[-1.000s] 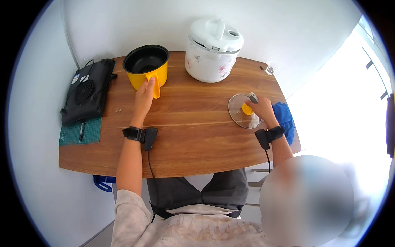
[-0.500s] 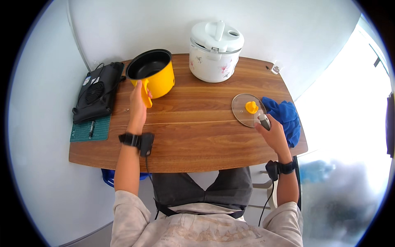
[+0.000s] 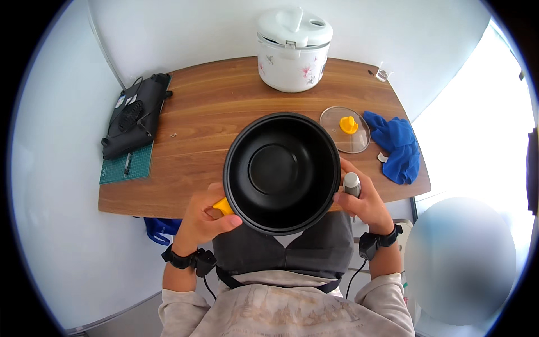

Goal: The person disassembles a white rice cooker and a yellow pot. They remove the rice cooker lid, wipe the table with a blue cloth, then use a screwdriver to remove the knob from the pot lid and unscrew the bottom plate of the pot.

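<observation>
Pot (image 3: pixel 281 168) in between; left hand (image 3: pixel 203 218) gripping handle (image 3: pixel 223 206); right hand (image 3: pixel 368 205) by rim (image 3: pixel 282 115), clasping grey object (image 3: pixel 352 184)

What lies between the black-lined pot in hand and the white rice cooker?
In the head view, only a bare strip of wooden tabletop shows between the pot and the rice cooker.

Black-lined, yellow-handled pot (image 3: pixel 275 168), apparently aloft
</observation>
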Available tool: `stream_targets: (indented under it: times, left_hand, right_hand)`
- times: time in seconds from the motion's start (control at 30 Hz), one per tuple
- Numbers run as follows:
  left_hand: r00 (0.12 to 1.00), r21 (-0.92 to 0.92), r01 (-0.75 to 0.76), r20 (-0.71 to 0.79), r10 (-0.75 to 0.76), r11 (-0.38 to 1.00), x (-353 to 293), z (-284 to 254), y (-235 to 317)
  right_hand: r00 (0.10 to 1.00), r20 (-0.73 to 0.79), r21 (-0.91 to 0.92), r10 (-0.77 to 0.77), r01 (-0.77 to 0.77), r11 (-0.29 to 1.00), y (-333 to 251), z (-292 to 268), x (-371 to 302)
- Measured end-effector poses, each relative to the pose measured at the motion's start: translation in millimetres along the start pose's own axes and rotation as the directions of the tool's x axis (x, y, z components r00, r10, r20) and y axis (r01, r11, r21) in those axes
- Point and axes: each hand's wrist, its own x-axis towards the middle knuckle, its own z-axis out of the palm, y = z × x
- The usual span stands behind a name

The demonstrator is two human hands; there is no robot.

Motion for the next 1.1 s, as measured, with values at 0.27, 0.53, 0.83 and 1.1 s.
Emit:
stream_targets:
  times: [0.27, 0.53, 0.83, 1.1]
  left_hand:
    - [0.996, -0.041, 0.059, 0.064, -0.056, 0.997, 8, 15, -14]
    - [0.995, -0.178, 0.053, 0.091, -0.037, 0.983, 20, 15, -27]
    - [0.971, -0.128, -0.006, -0.239, -0.025, 0.992, 25, 21, -32]
    - [0.947, -0.694, 0.156, -0.098, -0.306, 0.703, 31, 11, -20]
  right_hand:
    - [0.990, -0.130, -0.020, 0.057, -0.061, 0.998, -11, 5, -7]
    - [0.973, -0.189, 0.136, 0.133, -0.108, 0.985, -2, 9, 2]
    - [0.976, -0.156, 0.221, 0.153, -0.116, 0.968, -5, 15, 14]
    - [0.979, -0.076, -0.100, -0.188, 0.180, 0.978, 12, -2, 20]
